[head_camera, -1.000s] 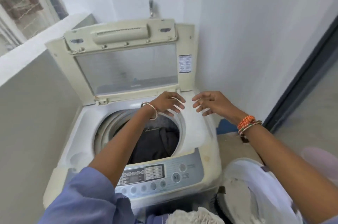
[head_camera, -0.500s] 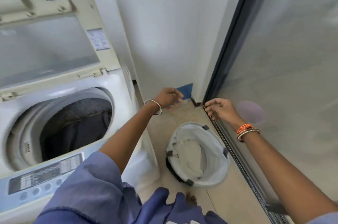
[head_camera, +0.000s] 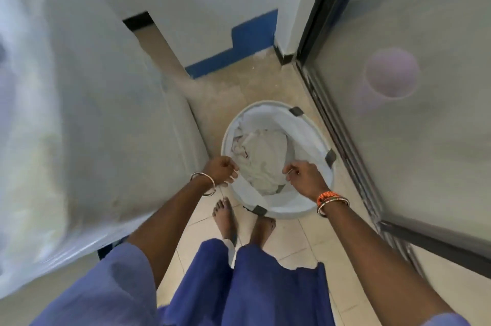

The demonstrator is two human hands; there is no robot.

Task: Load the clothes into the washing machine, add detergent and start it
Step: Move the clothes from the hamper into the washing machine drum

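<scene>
I look down at a round white laundry basket (head_camera: 316, 127) on the tiled floor, lined in white cloth with grey tabs. Pale crumpled clothes (head_camera: 263, 159) lie inside it. My left hand (head_camera: 221, 170) hovers over the basket's left rim with its fingers curled in. My right hand (head_camera: 303, 176) is above the near right part, fingers also curled, thumb and forefinger close together. I see nothing in either hand. The washing machine (head_camera: 85, 118) is a blurred white side panel filling the left; its tub and controls are out of view.
A frosted glass sliding door with a dark frame (head_camera: 342, 145) runs along the right, with a pink bucket (head_camera: 390, 73) dimly visible behind it. A white wall with a blue skirting strip (head_camera: 239, 51) closes the far end. My bare feet (head_camera: 225, 216) stand just before the basket.
My view has swung from the open washer down and right to the basket. Both hands left the tub opening and dropped over the basket, fingers curling in.
</scene>
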